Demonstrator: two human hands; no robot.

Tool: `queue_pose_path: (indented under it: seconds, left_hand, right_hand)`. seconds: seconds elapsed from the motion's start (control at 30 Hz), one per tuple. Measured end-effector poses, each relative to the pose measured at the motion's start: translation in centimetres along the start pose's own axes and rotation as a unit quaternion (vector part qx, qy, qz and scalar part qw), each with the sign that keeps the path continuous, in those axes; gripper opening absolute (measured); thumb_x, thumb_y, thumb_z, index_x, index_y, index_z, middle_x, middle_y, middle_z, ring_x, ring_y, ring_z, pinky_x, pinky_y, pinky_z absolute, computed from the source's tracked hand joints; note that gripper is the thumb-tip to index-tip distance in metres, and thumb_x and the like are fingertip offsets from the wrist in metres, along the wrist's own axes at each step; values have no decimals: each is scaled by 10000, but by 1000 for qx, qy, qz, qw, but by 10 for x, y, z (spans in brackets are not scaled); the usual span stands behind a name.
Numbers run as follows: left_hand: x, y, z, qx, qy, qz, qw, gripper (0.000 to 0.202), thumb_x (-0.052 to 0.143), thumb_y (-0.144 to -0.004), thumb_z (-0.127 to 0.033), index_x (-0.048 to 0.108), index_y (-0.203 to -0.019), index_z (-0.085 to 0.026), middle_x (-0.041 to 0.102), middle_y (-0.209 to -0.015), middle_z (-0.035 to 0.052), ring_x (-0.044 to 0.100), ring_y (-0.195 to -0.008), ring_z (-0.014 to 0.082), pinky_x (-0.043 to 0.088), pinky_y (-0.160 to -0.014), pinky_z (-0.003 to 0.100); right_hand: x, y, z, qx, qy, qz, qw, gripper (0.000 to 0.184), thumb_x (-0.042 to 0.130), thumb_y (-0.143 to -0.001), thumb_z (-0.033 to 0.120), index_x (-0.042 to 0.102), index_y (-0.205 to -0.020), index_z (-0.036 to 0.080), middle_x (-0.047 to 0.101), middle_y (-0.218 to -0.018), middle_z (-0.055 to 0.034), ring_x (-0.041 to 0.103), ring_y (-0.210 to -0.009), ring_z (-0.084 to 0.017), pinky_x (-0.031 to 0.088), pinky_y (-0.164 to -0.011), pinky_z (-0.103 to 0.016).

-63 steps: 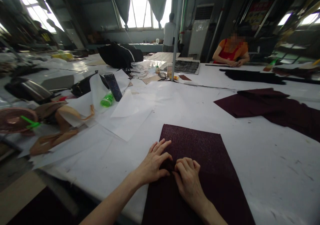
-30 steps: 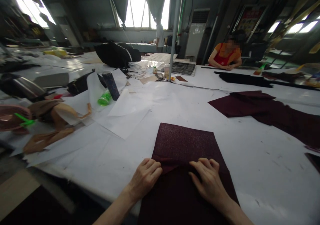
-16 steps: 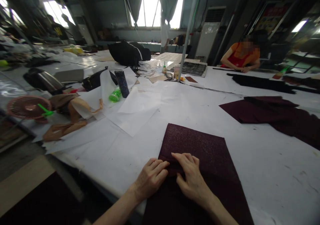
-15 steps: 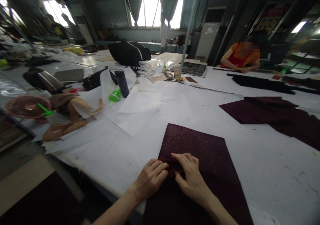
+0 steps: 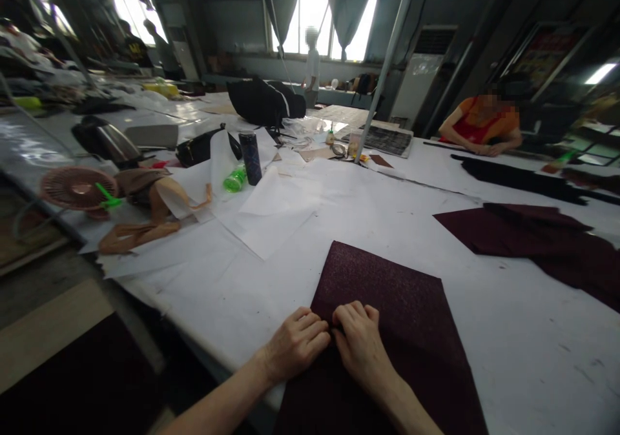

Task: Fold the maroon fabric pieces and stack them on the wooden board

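A dark maroon piece of fabric (image 5: 392, 286) lies on the white-covered table (image 5: 232, 312), its near end running out of view below. My left hand (image 5: 300, 341) is closed on the fabric close to its left edge, fingers curled. Right beside it, my right hand (image 5: 361, 341) has its fingers bent and pinches the same fabric. The two sets of fingertips almost meet over a fold. What lies under the fingers is hidden.
A pink fan (image 5: 77, 188), a brown strap piece (image 5: 138, 236), a green bottle (image 5: 236, 178) and a dark cylinder (image 5: 250, 157) stand or lie at left. More maroon fabric (image 5: 527, 232) lies at right. A co-worker in orange (image 5: 479, 122) works across the table beyond a pole (image 5: 385, 67).
My right hand's fingers have drawn in from a spread shape to a pinch, closer to my left hand. My left hand stays on the fabric. The view has shifted a little left.
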State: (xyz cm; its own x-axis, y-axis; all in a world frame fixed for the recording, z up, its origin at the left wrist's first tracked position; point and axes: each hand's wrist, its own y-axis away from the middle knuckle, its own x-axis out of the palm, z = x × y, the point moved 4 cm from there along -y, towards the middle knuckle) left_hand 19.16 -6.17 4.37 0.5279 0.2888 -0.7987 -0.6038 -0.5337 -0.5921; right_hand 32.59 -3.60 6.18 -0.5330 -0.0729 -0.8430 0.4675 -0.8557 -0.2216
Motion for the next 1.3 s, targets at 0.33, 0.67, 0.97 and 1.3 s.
queue_pose_path:
  seconds: [0.33,0.67,0.97,1.3]
  left_hand:
    - [0,-4,13,-171,97,37,980,109,574,-870,-177,567,-977,-196,654,-898,4,558,-851,169,401,-788,334]
    - [-1,-21,41,-226,118,104,961,167,697,-774,-206,636,-929,-226,630,-951,-3,560,-936,175,433,-862,322]
    - [0,-6,44,-102,30,85,991,219,452,-935,-167,641,-1040,-202,633,-941,34,560,-860,145,474,-794,292]
    - [2,1,39,-43,3,90,995,252,414,-940,-128,585,-1125,-147,612,-979,63,568,-900,143,509,-820,272]
  right_hand:
    - [-34,11,-21,-6,-33,-161,986,157,535,-878,141,543,-1007,230,610,-957,-23,538,-923,-193,333,-853,-364]
    - [-3,8,-24,-46,-39,-55,997,277,552,-858,101,571,-1093,247,614,-991,-30,507,-969,-214,324,-863,-396]
    - [10,5,-36,-88,-34,-88,992,226,519,-892,94,640,-1017,238,588,-895,-29,499,-905,-195,340,-807,-375]
    - [10,11,-30,-129,9,-97,987,358,456,-904,77,622,-1180,233,565,-897,-56,491,-864,-193,364,-803,-378]
